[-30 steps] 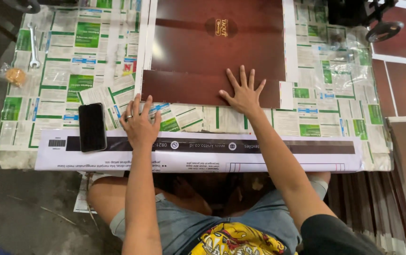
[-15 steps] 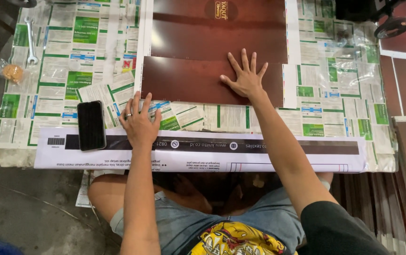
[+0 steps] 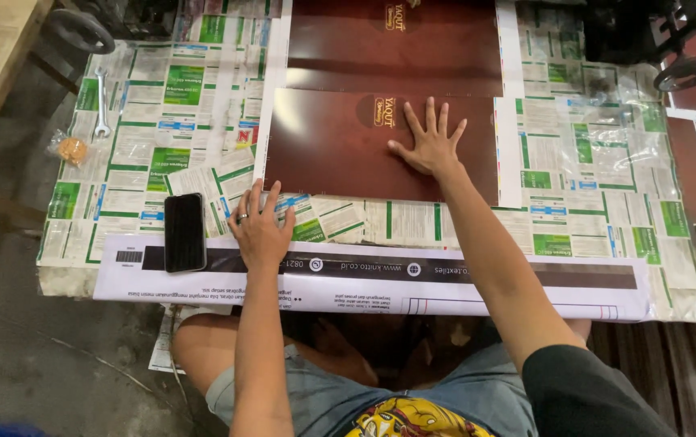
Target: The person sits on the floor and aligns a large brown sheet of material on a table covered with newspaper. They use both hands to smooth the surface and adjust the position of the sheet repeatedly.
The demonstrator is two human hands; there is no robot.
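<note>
Printed paper covers the worktop [image 3: 154, 146], with a long white strip [image 3: 461, 285] along its near edge. A phone [image 3: 184, 232] lies near the left end of the strip, a spanner [image 3: 102, 103] near the far left corner. The left hand [image 3: 260, 229] rests flat, fingers spread, beside the phone, holding nothing. The right hand [image 3: 429, 146] presses flat and wide on the top maroon sheet [image 3: 332, 146], which overlaps another at the far edge. Since half a second ago this sheet has slid toward the near edge.

Bare tabletop [image 3: 574, 235] lies open at 3 o'clock of the right hand [image 3: 429, 146]; a black phone [image 3: 184, 232] blocks 9 o'clock of the left hand [image 3: 260, 231], wrench [image 3: 102, 103] at 10
</note>
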